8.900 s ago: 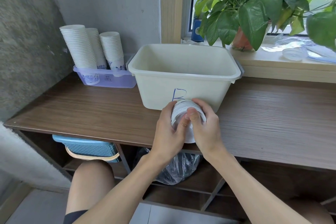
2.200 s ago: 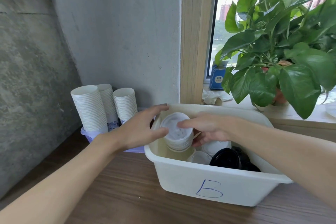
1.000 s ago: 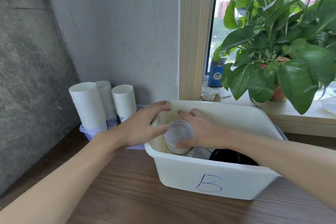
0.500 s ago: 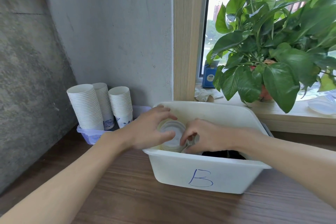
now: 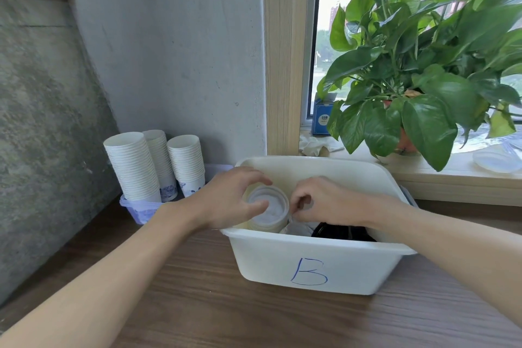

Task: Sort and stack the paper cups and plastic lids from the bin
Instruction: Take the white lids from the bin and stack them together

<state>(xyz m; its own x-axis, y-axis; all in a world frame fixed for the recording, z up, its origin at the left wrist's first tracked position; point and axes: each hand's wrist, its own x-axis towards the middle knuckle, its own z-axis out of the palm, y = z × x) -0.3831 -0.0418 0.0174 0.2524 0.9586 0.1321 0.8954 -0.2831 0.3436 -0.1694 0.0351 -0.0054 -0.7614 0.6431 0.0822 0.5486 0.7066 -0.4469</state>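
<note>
Bin [image 5: 268, 260]: a white plastic tub with a blue letter B on its near wall. It stands on the wooden table [image 5: 226, 308], and all places below are given from it.
Stack of white lids [image 5: 268, 210]: inside the bin, in its near left corner. It stands roughly upright and its top reaches a little above the rim.
Left hand [image 5: 226, 200]: it reaches over the left wall of the bin. The fingers are curled round the far side of the stack of white lids and the thumb lies on the top lid, so this hand grips the stack.
Right hand [image 5: 324, 200]: it is inside the bin, just right of the stack. The fingers are curled, with the tips against the right edge of the stack. Perhaps they pinch one lid there, but I cannot tell.
Black lids [image 5: 341, 232]: they lie low in the bin, under the right wrist and mostly hidden by the near wall.
Paper cup stacks [image 5: 132, 167]: three tall stacks to the left of the bin, against the grey wall. They stand in a small purple tray [image 5: 135, 210].
Potted plant [image 5: 423, 79]: behind the bin and to the right, on the window sill [image 5: 452, 178].
Blue box [image 5: 322, 118]: on the sill behind the bin, partly behind the leaves.
Clear lid [image 5: 494, 161]: on the sill, far right of the bin.
</note>
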